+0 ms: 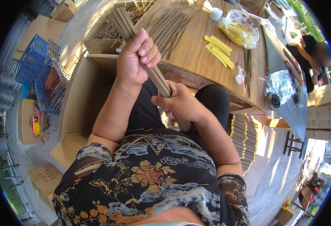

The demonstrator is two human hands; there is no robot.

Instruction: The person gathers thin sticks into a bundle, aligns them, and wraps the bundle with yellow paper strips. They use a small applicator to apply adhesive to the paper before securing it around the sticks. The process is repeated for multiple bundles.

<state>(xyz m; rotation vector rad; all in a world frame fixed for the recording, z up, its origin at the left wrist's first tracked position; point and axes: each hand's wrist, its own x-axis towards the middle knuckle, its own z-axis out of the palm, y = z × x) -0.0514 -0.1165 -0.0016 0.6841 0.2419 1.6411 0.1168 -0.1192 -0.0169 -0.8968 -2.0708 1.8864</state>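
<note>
A bundle of thin brown incense sticks [157, 78] slants across my lap, its upper end pointing to the far left. Closed round its upper part is my left hand [137, 56], in a fist. Lower down, my right hand [182, 101] wraps the same bundle, the thumb lying across the sticks. The lower end comes close to my shirt. Just beyond my hands, many loose incense sticks [170, 28] lie spread on the wooden table [190, 49]. Flat yellow strips [218, 51] rest farther right on the tabletop.
An open cardboard box [75, 98] stands at my left, near blue plastic crates [33, 56]. Banded stick bundles [244, 137] are stacked below the table at right. A clear bag of yellow strips [240, 30] and crumpled foil [280, 86] lie on the work surfaces. Another person [306, 51] sits at far right.
</note>
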